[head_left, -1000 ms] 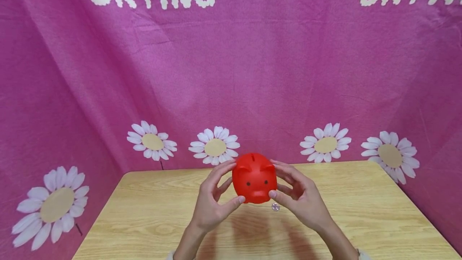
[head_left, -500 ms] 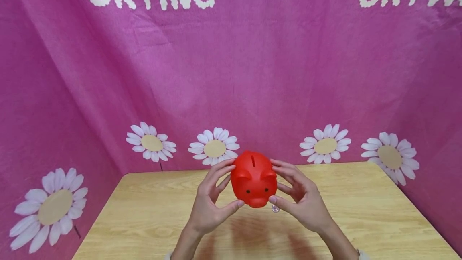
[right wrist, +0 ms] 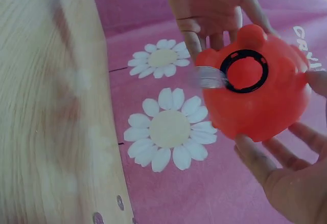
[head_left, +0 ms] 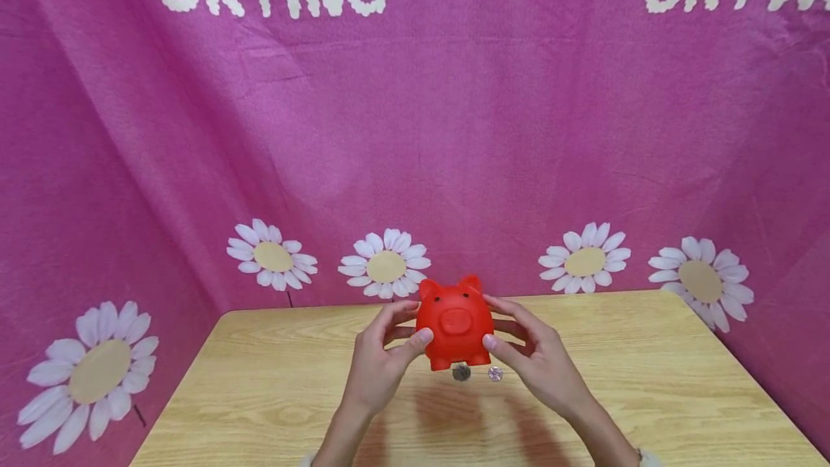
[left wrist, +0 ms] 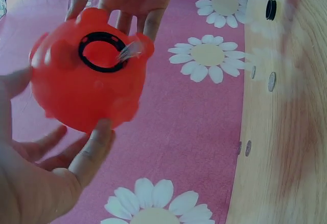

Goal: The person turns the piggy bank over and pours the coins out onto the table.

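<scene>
A red piggy bank is held up over the table, snout toward me. My left hand grips one side, thumb in front and fingers behind. The other side is gripped likewise by my right hand. Both wrist views show its underside, where a black ring frames an open hole. A blurred coin is dropping out of that hole; in the head view this dark coin shows just under the feet. The coin slot on top is hidden now.
On the wooden table lies a patterned coin, right of the piggy bank's feet in the head view. Several coins and a black plug show on the tabletop in the left wrist view. A pink daisy-printed cloth hangs behind and at the sides.
The piggy bank first tipped forward, showing its slot, then rocked back so its snout and feet face me. A dark coin has appeared beneath it. Both hands keep their hold.
</scene>
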`<state>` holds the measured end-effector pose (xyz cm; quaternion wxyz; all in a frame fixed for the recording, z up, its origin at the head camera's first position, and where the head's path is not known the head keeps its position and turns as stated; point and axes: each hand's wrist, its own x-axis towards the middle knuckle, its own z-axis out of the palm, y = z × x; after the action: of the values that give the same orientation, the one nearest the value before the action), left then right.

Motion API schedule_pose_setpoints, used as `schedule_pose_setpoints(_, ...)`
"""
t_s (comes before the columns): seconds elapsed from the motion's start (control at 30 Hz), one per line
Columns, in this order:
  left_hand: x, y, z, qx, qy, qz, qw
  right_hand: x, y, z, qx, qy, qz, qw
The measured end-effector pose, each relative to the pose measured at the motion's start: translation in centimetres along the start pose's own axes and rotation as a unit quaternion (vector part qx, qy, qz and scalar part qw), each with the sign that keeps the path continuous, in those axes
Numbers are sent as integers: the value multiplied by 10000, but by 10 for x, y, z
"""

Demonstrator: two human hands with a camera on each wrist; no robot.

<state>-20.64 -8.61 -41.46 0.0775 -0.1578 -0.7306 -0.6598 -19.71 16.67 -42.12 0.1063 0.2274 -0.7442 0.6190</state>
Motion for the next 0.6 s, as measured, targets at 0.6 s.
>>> schedule_pose_setpoints(0.6, 1, -3, 2, 566, -247, -973, 9933, 1, -7, 7, 54, 108, 1681, 9857)
